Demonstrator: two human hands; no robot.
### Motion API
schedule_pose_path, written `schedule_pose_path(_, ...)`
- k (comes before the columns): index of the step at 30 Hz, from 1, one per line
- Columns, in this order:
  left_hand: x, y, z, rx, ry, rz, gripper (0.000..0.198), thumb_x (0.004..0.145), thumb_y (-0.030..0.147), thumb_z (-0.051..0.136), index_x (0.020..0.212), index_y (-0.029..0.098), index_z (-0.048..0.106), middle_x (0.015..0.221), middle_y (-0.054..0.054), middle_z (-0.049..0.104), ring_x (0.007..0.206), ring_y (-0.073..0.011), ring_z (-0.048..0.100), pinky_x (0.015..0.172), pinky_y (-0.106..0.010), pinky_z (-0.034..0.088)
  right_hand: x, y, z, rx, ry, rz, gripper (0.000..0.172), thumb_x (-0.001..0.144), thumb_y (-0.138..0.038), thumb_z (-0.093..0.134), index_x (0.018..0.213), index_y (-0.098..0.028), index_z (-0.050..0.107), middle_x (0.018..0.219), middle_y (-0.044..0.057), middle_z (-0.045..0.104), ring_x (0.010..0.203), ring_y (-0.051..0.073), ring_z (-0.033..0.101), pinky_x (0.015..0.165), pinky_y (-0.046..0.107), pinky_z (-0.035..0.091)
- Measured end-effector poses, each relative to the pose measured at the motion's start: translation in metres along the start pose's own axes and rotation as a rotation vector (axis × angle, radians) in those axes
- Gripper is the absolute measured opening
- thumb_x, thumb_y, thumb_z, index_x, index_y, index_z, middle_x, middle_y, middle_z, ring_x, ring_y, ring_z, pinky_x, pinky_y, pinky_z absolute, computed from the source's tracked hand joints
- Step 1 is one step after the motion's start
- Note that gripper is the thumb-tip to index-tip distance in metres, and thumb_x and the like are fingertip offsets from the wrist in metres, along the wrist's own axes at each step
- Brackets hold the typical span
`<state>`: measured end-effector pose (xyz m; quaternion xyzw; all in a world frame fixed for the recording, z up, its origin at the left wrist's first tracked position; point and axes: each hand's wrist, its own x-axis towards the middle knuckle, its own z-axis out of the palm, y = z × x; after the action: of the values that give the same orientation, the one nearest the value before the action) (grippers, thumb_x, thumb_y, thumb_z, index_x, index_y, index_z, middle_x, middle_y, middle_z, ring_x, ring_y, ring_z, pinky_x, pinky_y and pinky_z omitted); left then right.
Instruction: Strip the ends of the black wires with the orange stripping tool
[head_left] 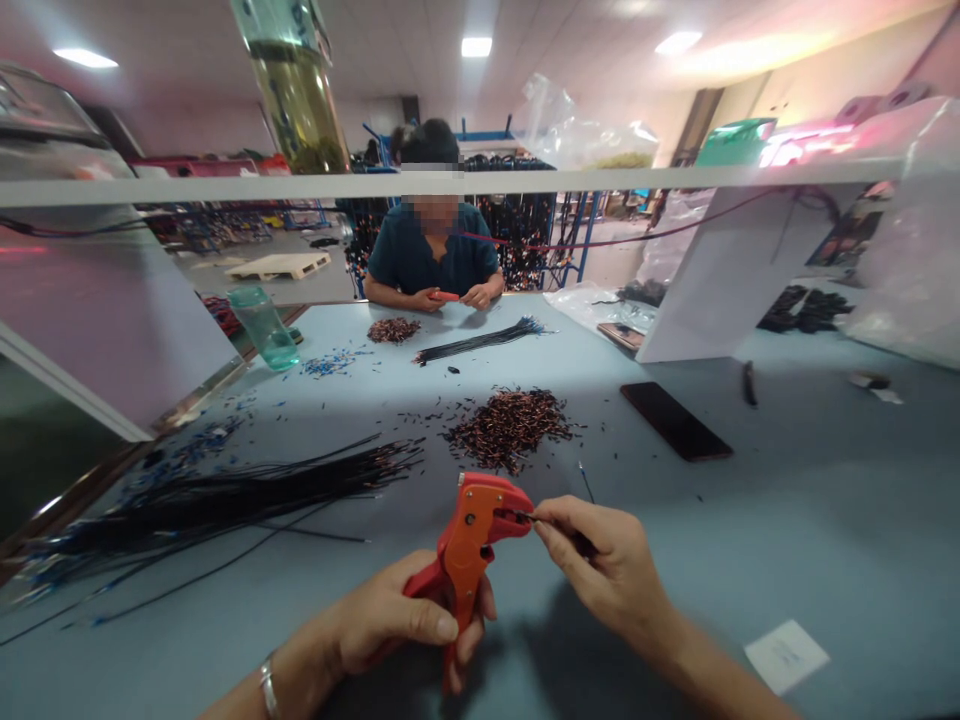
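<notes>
My left hand [420,610] is wrapped round the handles of a red and orange wire stripper [480,530], its head tilted up and to the right. At the mouth of that tool, my right hand [600,555] pinches a thin dark wire [531,517], whose end sits at the jaws. Most of the wire is hidden by my fingers. Just beyond the stripper lies a heap of short black and copper-coloured wire scraps [514,425]. A long bundle of black wires [247,500] spreads over the table on the left, blue tips at its near end.
Across the table [787,500] a co-worker [431,250] holds a red tool, near a smaller scrap heap [394,330] and a wire bundle [480,342]. A phone [675,420] and a paper slip [786,656] lie right. A green bottle [264,328] stands left. A shelf [600,182] spans overhead.
</notes>
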<state>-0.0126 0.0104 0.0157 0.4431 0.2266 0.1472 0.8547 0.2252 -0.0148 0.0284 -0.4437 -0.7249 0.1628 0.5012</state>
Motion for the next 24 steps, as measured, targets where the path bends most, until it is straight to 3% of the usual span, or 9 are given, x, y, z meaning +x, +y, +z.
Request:
schedule_pose_path(5,-0.0004,-0.0005,-0.0015,0.006,-0.001,-0.004,0.043,0.069,0.037,0.079,0.100,0.011,0.067,0.072,-0.005,0.066,0.056,-0.0130,0.062,0.057,-0.024,0.051,-0.0010,-0.0022,0.0006,-0.064,0.052,-0.061,0.015,0.090,-0.015,0.054,0.083,-0.015,0.066,0.059,-0.002,0.058,0.047,0.009,0.048,0.048,0.021,0.038)
schedule_pose_path(11,-0.0012,-0.0002,-0.0014,0.017,0.004,-0.001,0.041,0.069,0.036,0.077,0.100,0.011,0.066,0.072,-0.005,0.066,0.055,-0.0135,0.062,0.055,-0.024,0.050,0.0004,-0.0052,-0.0003,-0.091,0.016,-0.061,0.019,0.091,-0.016,0.050,0.079,-0.017,0.064,0.057,-0.003,0.054,0.046,0.010,0.045,0.046,0.022,0.037)
schedule_pose_path(24,0.0013,0.0002,0.0071,0.045,0.080,-0.016,0.035,0.066,0.039,0.079,0.078,0.011,0.062,0.061,-0.003,0.060,0.049,-0.0124,0.057,0.049,-0.023,0.046,0.0012,-0.0070,-0.0013,-0.125,0.046,-0.116,0.020,0.088,-0.011,0.049,0.074,-0.018,0.061,0.054,-0.004,0.051,0.044,0.009,0.040,0.046,0.022,0.033)
